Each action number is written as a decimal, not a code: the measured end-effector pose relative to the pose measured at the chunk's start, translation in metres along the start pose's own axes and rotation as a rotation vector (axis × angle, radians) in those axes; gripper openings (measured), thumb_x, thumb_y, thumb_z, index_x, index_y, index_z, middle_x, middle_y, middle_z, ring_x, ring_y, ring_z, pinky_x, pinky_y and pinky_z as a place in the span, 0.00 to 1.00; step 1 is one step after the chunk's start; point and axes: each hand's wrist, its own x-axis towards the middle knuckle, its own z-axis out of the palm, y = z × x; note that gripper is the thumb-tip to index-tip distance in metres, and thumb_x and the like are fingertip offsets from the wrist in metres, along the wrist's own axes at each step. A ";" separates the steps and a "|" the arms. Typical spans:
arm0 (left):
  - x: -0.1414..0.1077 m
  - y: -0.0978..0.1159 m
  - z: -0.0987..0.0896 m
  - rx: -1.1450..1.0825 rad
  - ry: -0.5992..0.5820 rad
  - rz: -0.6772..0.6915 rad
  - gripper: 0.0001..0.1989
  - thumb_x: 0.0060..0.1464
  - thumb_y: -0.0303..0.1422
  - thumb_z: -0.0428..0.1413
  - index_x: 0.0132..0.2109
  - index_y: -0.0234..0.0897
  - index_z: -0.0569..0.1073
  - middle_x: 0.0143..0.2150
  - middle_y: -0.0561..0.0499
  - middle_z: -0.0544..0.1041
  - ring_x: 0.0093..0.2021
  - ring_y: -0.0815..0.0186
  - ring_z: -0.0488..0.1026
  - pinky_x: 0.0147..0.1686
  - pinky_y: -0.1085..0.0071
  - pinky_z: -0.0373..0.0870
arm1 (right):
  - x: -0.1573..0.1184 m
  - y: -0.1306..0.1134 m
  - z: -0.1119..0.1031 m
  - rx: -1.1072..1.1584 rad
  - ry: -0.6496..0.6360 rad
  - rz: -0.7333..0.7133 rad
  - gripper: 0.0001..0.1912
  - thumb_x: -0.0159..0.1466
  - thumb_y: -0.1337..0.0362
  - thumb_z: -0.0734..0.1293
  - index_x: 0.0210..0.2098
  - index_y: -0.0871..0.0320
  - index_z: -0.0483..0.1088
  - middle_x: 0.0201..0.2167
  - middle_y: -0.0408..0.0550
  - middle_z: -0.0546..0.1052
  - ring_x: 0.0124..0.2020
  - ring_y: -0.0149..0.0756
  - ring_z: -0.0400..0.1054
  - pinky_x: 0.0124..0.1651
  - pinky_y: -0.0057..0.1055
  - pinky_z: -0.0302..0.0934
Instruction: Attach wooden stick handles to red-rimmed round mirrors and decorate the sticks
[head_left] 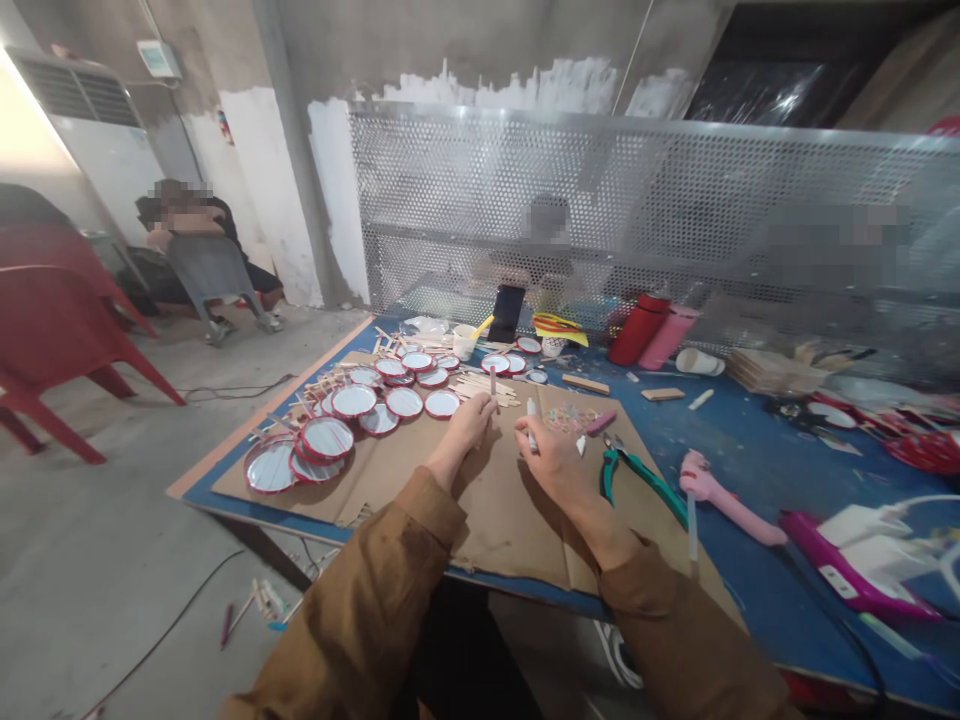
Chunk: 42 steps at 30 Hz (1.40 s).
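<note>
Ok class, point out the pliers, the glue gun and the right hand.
Pliers (645,480), head view, green handle.
Glue gun (731,510), head view, pink body.
Right hand (551,455), head view, back of the hand.

Person wears loose tan-brown long sleeves (352,600), dark trousers (465,650), and a black-and-white shoe (619,655); left hand (469,425) and right hand (547,460) bare.

no words, labels, brands or numbers can be read anywhere in this view.

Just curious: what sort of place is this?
Probably a small craft workshop: a blue workbench holds red-rimmed round mirrors, wooden craft sticks and a pink glue gun, with bare concrete walls behind.
</note>
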 end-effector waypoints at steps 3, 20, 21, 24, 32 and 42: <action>-0.001 0.000 0.001 -0.010 -0.015 -0.003 0.11 0.62 0.37 0.44 0.33 0.39 0.64 0.18 0.59 0.60 0.15 0.73 0.56 0.17 0.75 0.49 | -0.002 -0.002 0.002 0.040 -0.015 -0.060 0.10 0.67 0.65 0.59 0.38 0.56 0.72 0.33 0.48 0.79 0.33 0.37 0.72 0.37 0.29 0.57; 0.003 0.005 -0.001 0.023 0.121 -0.020 0.10 0.61 0.37 0.46 0.33 0.38 0.65 0.21 0.59 0.62 0.20 0.72 0.59 0.24 0.76 0.57 | 0.078 0.007 -0.026 1.360 0.267 0.660 0.24 0.61 0.40 0.64 0.38 0.56 0.70 0.22 0.41 0.73 0.21 0.29 0.67 0.21 0.23 0.56; 0.003 0.005 -0.001 0.022 0.098 -0.029 0.09 0.61 0.36 0.46 0.34 0.38 0.64 0.20 0.60 0.61 0.19 0.73 0.59 0.23 0.76 0.57 | 0.079 0.009 -0.027 1.438 0.268 0.700 0.23 0.61 0.41 0.64 0.38 0.56 0.70 0.21 0.40 0.73 0.20 0.28 0.67 0.21 0.23 0.57; 0.002 0.005 0.001 0.015 0.018 -0.055 0.06 0.61 0.33 0.46 0.35 0.38 0.63 0.18 0.61 0.59 0.16 0.74 0.58 0.20 0.77 0.55 | 0.068 0.011 -0.021 1.564 0.271 0.784 0.18 0.60 0.47 0.69 0.35 0.56 0.70 0.19 0.39 0.72 0.19 0.27 0.66 0.21 0.22 0.57; 0.002 0.002 0.006 0.046 -0.076 -0.069 0.06 0.61 0.31 0.49 0.33 0.37 0.63 0.17 0.59 0.66 0.13 0.75 0.60 0.16 0.80 0.54 | 0.032 -0.007 0.018 1.491 0.331 0.756 0.22 0.43 0.52 0.79 0.28 0.59 0.70 0.15 0.36 0.70 0.15 0.23 0.61 0.17 0.20 0.52; 0.000 0.006 0.005 -0.005 -0.112 -0.110 0.07 0.61 0.29 0.49 0.32 0.36 0.64 0.16 0.58 0.66 0.14 0.76 0.63 0.16 0.81 0.54 | 0.031 -0.012 0.024 1.213 0.390 0.600 0.18 0.46 0.53 0.74 0.28 0.58 0.71 0.16 0.36 0.69 0.17 0.25 0.61 0.20 0.22 0.55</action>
